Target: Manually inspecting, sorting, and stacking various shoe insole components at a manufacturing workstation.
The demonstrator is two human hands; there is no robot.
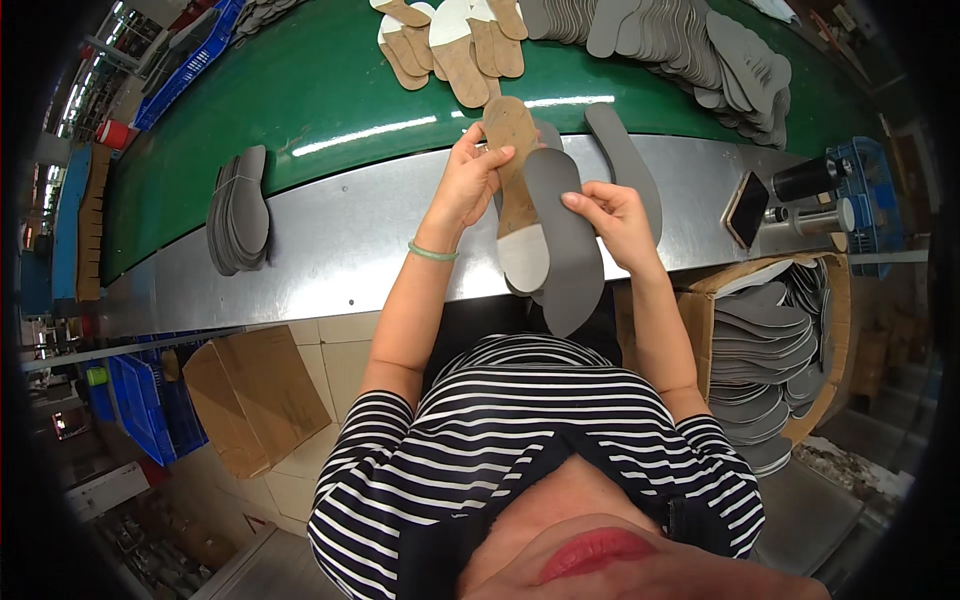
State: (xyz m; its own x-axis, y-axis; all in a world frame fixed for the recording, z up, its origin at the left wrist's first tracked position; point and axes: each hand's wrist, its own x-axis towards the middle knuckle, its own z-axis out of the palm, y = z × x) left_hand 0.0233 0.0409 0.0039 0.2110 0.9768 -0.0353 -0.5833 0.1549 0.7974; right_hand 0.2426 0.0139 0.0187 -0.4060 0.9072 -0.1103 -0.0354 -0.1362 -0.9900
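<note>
My left hand (466, 182) is closed on a tan insole board (517, 195) with a white end, thumb on its face and fingers behind. Overlapping its right side is a dark grey insole (568, 245), pinched between the thumb and fingers of my right hand (613, 217). Both pieces are held above the metal table edge (380, 200). Grey edges show behind the tan board, but I cannot tell how many pieces are there. A single grey insole (625, 160) lies on the table just beyond my right hand.
Tan-and-white insole boards (460, 65) lie on the green surface (330, 95), left of long rows of grey insoles (725, 75). A tied grey stack (238, 215) is at left. At right are a phone (745, 210), a black cylinder (802, 180) and a cardboard box (838, 320) of grey insoles.
</note>
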